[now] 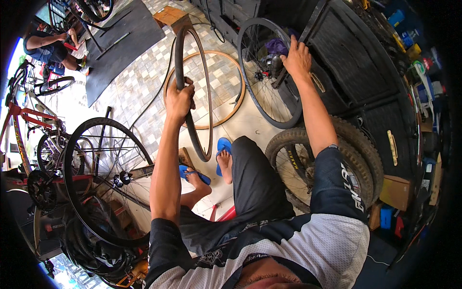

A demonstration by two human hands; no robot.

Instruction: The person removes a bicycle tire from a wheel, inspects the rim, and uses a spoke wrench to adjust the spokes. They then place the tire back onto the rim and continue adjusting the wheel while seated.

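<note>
My left hand (180, 99) is closed round a thin dark bicycle tyre (179, 58), which hangs as a narrow upright loop in front of me. At the far right my right hand (298, 59) grips the edge of a black-rimmed bicycle wheel (262, 21), thumb on the near side and fingers over the rim. The wheel stands tilted, with a few spokes and a small red part near its hub showing. Behind the held tyre, a tan-sided tyre (236, 67) lies on the floor. Part of it is hidden by my left hand and the loop.
Wide knobby tyres (375, 168) stand by my right arm. Another spoked wheel (72, 178) is at my left, beside a red bicycle frame (29, 115). A wooden block (172, 17) sits ahead. Black cabinet doors (365, 53) line the right. Another person (48, 45) sits far left.
</note>
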